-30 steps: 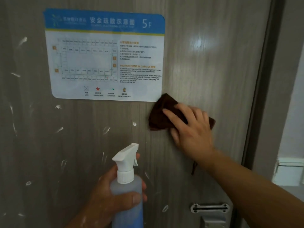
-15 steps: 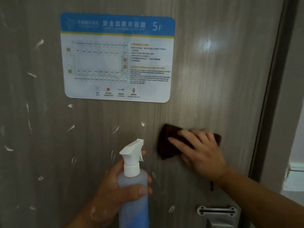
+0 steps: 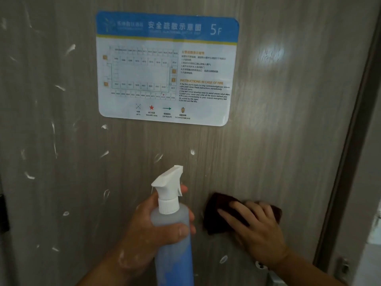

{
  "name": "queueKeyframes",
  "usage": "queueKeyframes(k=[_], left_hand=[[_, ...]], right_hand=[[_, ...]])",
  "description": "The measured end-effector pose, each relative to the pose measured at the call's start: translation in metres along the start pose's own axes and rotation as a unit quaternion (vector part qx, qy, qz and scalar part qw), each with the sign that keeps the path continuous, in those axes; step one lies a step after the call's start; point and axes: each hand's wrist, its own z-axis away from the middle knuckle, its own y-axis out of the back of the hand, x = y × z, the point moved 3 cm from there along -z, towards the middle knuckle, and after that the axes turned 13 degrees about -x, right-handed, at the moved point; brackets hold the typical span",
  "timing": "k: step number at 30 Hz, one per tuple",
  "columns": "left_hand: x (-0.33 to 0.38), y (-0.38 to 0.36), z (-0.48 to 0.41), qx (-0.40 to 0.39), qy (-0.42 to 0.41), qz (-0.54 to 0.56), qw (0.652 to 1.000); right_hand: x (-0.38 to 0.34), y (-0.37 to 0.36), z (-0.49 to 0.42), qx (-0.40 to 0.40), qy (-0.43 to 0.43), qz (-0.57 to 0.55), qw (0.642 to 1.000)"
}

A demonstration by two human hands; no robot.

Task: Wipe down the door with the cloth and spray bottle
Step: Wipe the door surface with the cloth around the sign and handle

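Head view, door: I see the grey wood-grain door (image 3: 268, 141) filling nearly the whole frame, with its edge and frame running down the right side.
Head view, sign: an evacuation plan sign (image 3: 167, 67) is stuck on the upper centre of the door.
Head view, left hand: my left hand (image 3: 152, 228) sits at lower centre, curled fully around the spray bottle (image 3: 172, 234), thumb across its front, one fingertip showing behind the trigger. White flecks cling to the wrist.
Head view, bottle: upright, nozzle aimed up and right toward the door, blue liquid in the lower part.
Head view, right hand: my right hand (image 3: 255, 228) at lower right lies flat with fingers spread, pressing the dark brown cloth (image 3: 218, 213) against the door. It pins the cloth rather than clutches it.
Head view, done: I judge the right strip of the door, from beside the sign down to the cloth, mostly clean; it shows sheen and no marks.
Head view, left to do: white smears (image 3: 55, 139) dot the left half and the middle below the sign, plus one just below the cloth.
Head view, progress: roughly a third, by my reckoning.
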Motion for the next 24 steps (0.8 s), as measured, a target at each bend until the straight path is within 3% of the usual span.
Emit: queueKeyframes(k=[5, 9, 12, 19, 24], left_hand=[[0.005, 0.0, -0.005, -0.003, 0.009, -0.008, 1.0], [0.01, 0.002, -0.009, 0.007, 0.012, -0.019, 1.0], [0.008, 0.005, -0.008, 0.01, 0.007, -0.014, 1.0], [0.007, 0.01, 0.008, 0.002, 0.009, -0.023, 1.0], [0.011, 0.009, 0.008, 0.008, 0.009, -0.016, 1.0]], right_hand=[[0.025, 0.03, -0.056, 0.035, 0.011, 0.013, 0.999], [0.047, 0.064, -0.126, 0.078, -0.043, 0.018, 0.996], [0.038, 0.061, -0.127, 0.088, -0.063, 0.003, 0.994], [-0.013, -0.005, -0.026, -0.023, 0.124, 0.024, 0.992], [0.015, 0.045, -0.116, 0.046, 0.025, 0.016, 0.999]])
